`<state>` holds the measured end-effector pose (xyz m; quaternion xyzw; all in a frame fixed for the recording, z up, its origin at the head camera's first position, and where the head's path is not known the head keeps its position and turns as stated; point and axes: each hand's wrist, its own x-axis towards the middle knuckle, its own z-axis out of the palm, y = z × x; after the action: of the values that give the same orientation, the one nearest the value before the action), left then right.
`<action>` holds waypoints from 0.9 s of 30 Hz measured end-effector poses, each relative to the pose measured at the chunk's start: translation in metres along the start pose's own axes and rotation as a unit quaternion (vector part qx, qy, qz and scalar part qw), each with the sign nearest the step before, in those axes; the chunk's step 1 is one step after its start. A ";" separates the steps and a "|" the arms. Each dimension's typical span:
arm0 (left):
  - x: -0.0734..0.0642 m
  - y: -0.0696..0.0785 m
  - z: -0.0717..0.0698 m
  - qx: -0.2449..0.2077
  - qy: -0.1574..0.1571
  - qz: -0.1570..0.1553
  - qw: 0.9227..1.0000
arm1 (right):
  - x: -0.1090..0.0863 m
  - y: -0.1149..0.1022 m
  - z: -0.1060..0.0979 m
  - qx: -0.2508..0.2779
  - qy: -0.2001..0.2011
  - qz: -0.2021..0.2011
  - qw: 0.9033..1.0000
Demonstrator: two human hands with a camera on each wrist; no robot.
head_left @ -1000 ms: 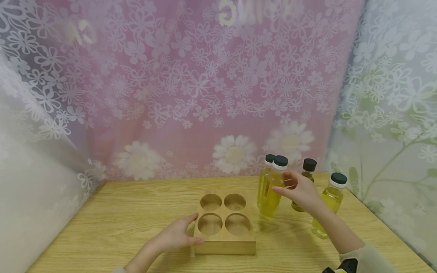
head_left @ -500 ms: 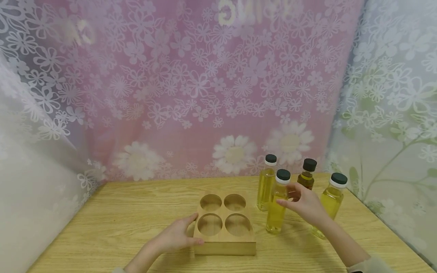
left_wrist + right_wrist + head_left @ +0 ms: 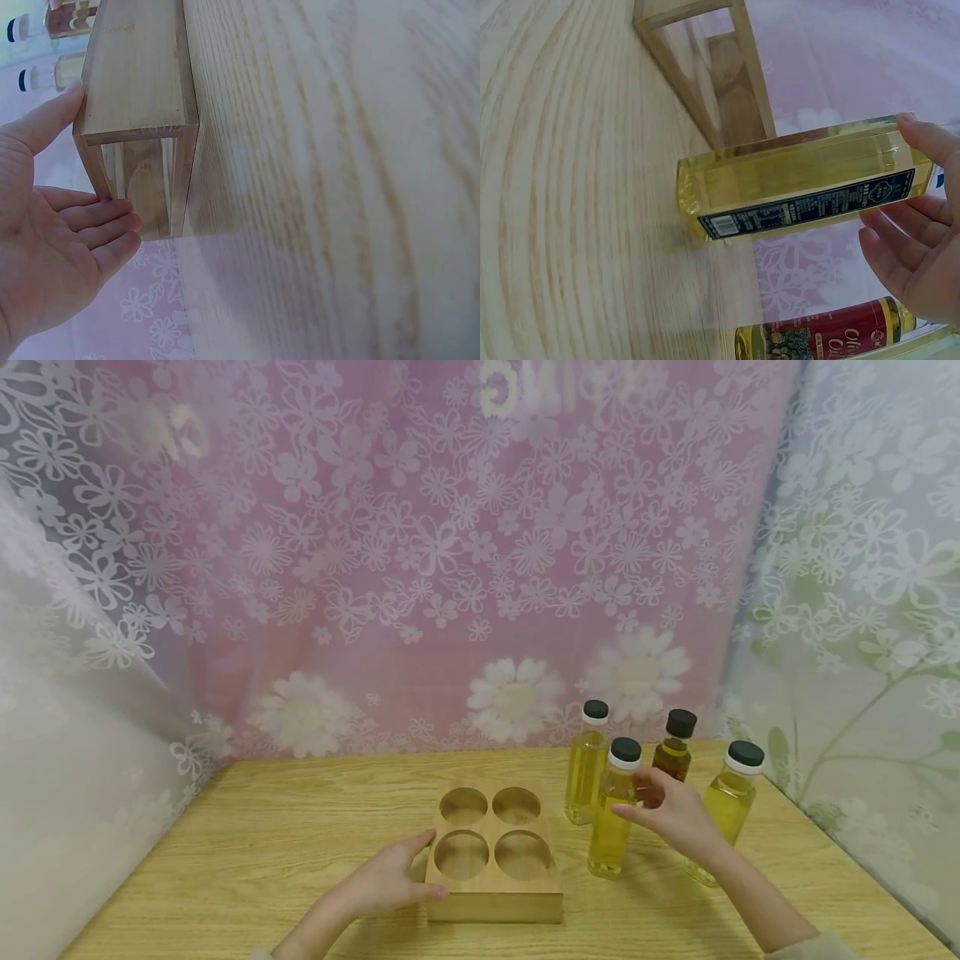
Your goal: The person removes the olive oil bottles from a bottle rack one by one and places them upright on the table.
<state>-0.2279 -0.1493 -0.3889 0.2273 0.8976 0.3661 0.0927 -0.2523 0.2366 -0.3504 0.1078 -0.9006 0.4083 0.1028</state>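
Observation:
A light wooden holder point(image 3: 495, 893) with four round holes lies on the table; all holes show empty. My left hand point(image 3: 393, 875) rests flat against its left side, thumb at the top edge, fingers straight point(image 3: 105, 225) beside the holder point(image 3: 135, 75). My right hand point(image 3: 660, 810) holds a clear bottle of yellow oil point(image 3: 611, 818) with a black cap, standing upright just right of the holder. In the right wrist view my thumb and fingers point(image 3: 900, 232) lie on either side of this bottle point(image 3: 795, 187).
Three more black-capped bottles stand behind and right: a yellow one point(image 3: 587, 768), a darker one with a red label point(image 3: 675, 752) point(image 3: 817, 334), and a yellow one point(image 3: 731, 797) near the table's right edge. Flowered curtains close in the back and both sides.
The held bottle has come down from beside the back bottle and now stands on the table, nearer the front. My left hand has stayed on the holder.

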 end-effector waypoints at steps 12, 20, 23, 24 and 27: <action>0.001 0.001 -0.001 -0.015 -0.003 0.000 1.000 | -0.006 0.002 -0.004 -0.018 -0.010 -0.032 0.999; -0.001 -0.001 -0.002 -0.005 0.001 0.007 1.000 | -0.013 -0.006 -0.012 -0.014 0.022 -0.078 0.997; -0.003 0.000 -0.005 0.000 0.020 0.009 1.000 | -0.016 -0.011 -0.014 -0.037 0.058 -0.117 0.991; -0.003 0.001 -0.006 0.004 0.035 0.011 0.999 | -0.018 -0.013 -0.014 -0.045 0.078 -0.138 0.986; -0.002 0.005 -0.012 0.034 0.102 0.030 0.994 | -0.020 -0.021 -0.012 -0.076 0.148 -0.230 0.959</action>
<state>-0.2283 -0.1552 -0.3769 0.2184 0.9071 0.3593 -0.0184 -0.2263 0.2344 -0.3329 0.2422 -0.8546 0.3157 0.3336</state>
